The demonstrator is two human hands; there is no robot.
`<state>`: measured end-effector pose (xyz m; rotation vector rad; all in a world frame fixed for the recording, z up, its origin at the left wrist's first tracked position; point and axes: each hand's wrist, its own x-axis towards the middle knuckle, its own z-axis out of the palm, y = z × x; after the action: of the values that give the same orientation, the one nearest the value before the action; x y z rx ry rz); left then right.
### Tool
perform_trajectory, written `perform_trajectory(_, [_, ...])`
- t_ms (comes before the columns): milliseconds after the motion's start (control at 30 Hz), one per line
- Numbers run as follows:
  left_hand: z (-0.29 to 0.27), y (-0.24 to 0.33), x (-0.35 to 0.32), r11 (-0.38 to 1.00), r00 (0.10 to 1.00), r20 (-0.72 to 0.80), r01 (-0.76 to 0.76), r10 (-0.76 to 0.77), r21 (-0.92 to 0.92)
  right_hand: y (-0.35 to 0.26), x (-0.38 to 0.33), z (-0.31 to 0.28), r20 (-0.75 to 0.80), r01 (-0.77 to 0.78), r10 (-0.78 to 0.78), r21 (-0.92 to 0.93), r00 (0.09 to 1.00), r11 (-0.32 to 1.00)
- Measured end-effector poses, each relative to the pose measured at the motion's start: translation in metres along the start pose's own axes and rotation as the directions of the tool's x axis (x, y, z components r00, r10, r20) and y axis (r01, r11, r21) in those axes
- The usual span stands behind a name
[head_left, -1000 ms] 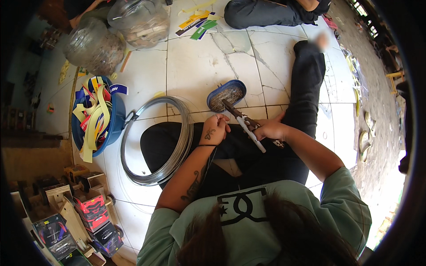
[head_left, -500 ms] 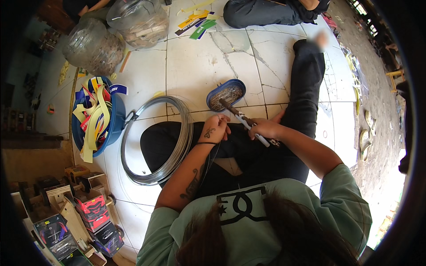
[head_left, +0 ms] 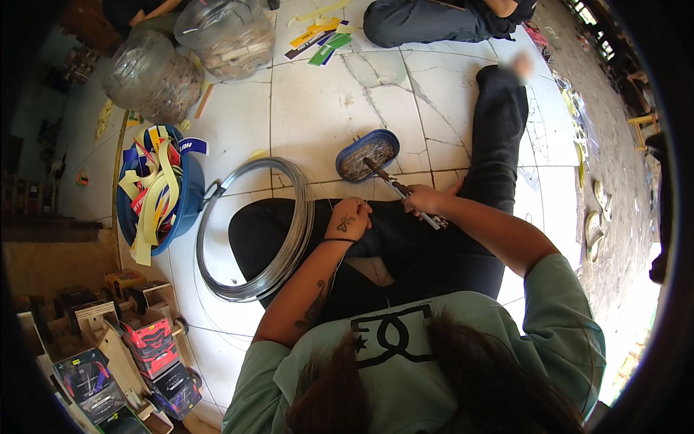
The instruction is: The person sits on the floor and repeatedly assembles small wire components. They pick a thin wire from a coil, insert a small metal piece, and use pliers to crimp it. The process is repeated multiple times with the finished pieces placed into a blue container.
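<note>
The right hand (head_left: pixel 426 199), clamped on pliers (head_left: pixel 405 194), has swung their tip far over the blue tray (head_left: pixel 367 154), while the left hand (head_left: pixel 348 219) stays pinched on thin wire beside the wire coil (head_left: pixel 253 231).

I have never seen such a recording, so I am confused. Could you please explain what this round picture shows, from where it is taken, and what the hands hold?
A wide camera on the person's head looks down; that bends the edges. The person sits on a tiled floor. The right hand holds pliers pointing at a blue tray of small metal pieces. The left hand is closed, perhaps on thin wire. A wire coil lies around one knee, beside a blue bowl of coloured strips.
</note>
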<state>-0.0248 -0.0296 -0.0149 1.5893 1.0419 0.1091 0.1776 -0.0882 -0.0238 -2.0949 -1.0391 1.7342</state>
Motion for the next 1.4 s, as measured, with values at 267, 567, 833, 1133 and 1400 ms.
perform_trajectory(267, [-0.002,0.003,-0.003,0.997,0.996,-0.055,-0.071,0.071,0.001,-0.024,-0.01,0.001,-0.281,0.035,-0.174,-0.438,0.944,0.898])
perform_trajectory(567, [-0.006,0.004,-0.001,0.983,0.996,-0.084,-0.048,0.034,-0.18,-0.015,-0.04,-0.022,0.208,0.113,-0.182,0.305,0.961,0.946])
perform_trajectory(833, [-0.014,0.023,-0.004,0.969,0.996,-0.089,-0.012,-0.01,-0.247,-0.015,-0.046,-0.016,0.135,0.174,-0.168,-0.036,0.977,0.984])
perform_trajectory(1133, [-0.009,0.023,-0.001,0.976,0.991,-0.116,-0.09,0.068,-0.196,-0.024,-0.059,-0.011,0.117,0.243,-0.231,-0.103,0.966,0.965])
perform_trajectory(1400, [-0.009,0.015,0.004,0.983,0.989,-0.129,-0.098,0.078,-0.155,-0.021,-0.038,-0.004,0.25,0.086,-0.121,0.146,0.961,0.986])
